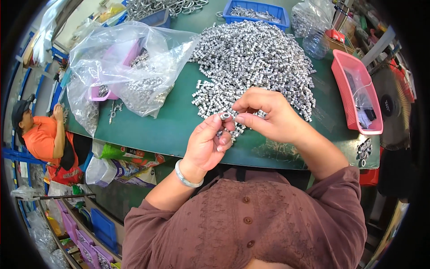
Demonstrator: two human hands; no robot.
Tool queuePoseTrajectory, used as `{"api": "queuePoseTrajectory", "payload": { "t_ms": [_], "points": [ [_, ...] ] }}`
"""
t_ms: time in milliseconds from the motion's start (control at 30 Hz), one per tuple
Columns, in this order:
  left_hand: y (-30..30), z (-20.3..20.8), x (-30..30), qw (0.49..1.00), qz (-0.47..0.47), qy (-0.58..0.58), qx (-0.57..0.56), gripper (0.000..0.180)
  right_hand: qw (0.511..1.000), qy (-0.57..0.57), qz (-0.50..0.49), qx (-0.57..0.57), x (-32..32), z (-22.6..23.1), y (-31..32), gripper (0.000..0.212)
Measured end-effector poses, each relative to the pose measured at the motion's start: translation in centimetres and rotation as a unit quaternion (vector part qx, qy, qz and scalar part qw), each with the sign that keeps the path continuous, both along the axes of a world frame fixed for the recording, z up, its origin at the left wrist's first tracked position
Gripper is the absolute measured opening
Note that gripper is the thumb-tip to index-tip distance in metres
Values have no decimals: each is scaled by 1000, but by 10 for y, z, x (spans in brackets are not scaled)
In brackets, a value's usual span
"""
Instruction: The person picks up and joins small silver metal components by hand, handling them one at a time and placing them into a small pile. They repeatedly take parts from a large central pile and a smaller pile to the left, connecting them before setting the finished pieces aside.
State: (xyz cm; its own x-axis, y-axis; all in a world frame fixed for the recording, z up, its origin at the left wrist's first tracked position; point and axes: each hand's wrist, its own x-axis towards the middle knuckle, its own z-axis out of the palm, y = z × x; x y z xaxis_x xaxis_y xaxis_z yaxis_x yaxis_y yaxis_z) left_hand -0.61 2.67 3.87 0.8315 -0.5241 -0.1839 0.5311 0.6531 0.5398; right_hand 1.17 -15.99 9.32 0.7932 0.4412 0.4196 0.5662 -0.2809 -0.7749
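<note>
A small silver metal part with a ring-like opening is held up over the near side of the table. My left hand pinches it between thumb and forefinger, the other fingers curled below. From the right, my right hand closes thumb and forefinger at the part's right end; whether a second small piece sits in that pinch is too small to tell. Just beyond both hands spreads a large heap of similar small silver metal parts, some of them lying under my fingers.
A clear plastic bag with metal parts and a purple basket lies left. A blue tray stands at the back. At right are a pink basket and a fan. A person in orange works at far left.
</note>
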Motion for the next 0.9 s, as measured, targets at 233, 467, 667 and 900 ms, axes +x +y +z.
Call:
{"api": "queuePoseTrajectory", "payload": {
  "t_ms": [233, 467, 667, 900],
  "points": [
    [1, 8, -7, 998, 12, -53, 14, 17, 994, 64, 22, 81, -13, -5, 15, 10],
    [0, 13, -20, 993, 39, -95, 62, 20, 959, 203, 23, 196, -32, -6, 18, 11],
    [-3, 21, -21, 962, 80, -199, 167, 18, 977, 152, 1, 149, -39, -1, 9, 11],
    [-9, 28, -20, 934, 100, -266, 219, 18, 976, 153, -6, 156, -41, -3, 2, 11]
  ]
}}
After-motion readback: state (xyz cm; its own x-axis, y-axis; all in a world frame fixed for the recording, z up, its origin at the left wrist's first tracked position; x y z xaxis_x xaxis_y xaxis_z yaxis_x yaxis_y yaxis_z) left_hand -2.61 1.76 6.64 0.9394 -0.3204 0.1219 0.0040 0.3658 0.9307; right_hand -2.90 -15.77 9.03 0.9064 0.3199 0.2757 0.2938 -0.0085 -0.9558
